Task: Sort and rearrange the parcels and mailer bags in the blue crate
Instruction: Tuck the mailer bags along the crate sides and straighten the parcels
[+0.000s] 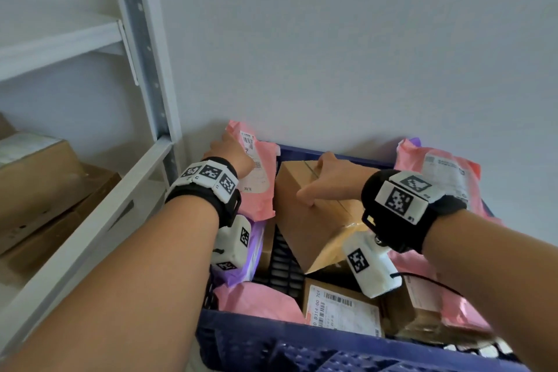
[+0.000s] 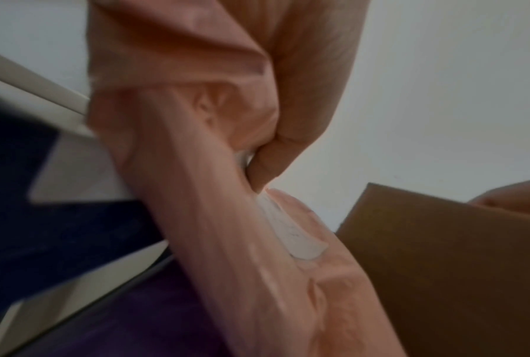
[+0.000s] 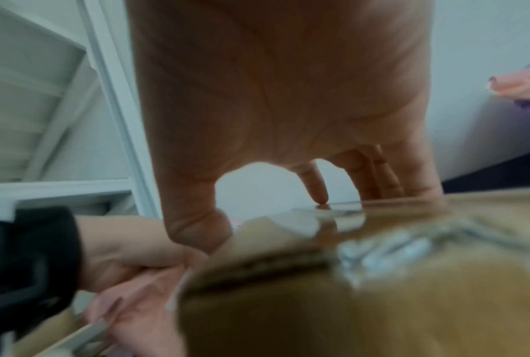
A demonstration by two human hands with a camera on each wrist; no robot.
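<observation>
Blue plastic, the crate stands against the far wall, right of a white shelf rack, and it holds boxes and bags in a loose jumble. Largest inside is a brown box, tilted on edge at the middle; a labelled box lies near, pink bags lean at the right, and a purple bag lies at the left. The step in hand looks like clearing the far-left corner while steadying the middle. The right hand rests over the brown box's top, fingers curved on the far edge and thumb down the left side, a holding grip. The left hand pinches a pink bag at the crate's far-left corner, thumb against its label. Next, I judge, the pink bag needs lifting clear or standing upright before the brown box can be laid flat.
</observation>
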